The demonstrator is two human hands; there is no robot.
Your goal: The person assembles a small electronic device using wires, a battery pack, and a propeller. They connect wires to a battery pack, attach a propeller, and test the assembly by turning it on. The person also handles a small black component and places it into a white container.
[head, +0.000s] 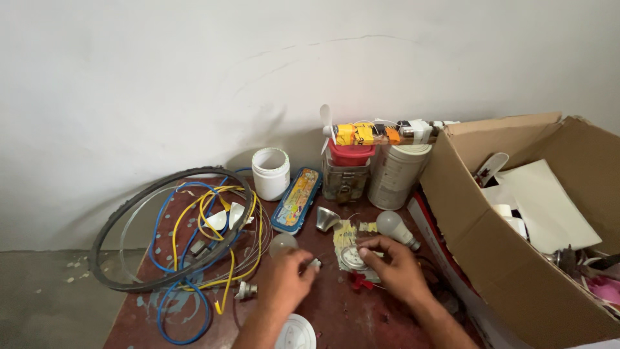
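Note:
My left hand (289, 279) holds a small frosted light bulb (283, 244) by its base over a dark red table (349, 317). My right hand (392, 266) rests on the table, fingertips touching a small round metal part (352, 256) that lies on a scrap of yellowish paper (345, 234). A second white bulb (394, 227) lies just beyond my right hand. A small red piece (357, 281) sits beside that hand.
A black rubber ring (129, 223) with coiled blue and yellow wires (194, 258) lies left. At the back stand a white jar (270, 172), a flat tin (296, 199), a metal funnel (326, 220) and containers (395, 174). An open cardboard box (516, 258) fills the right. A white disc (296, 333) lies near me.

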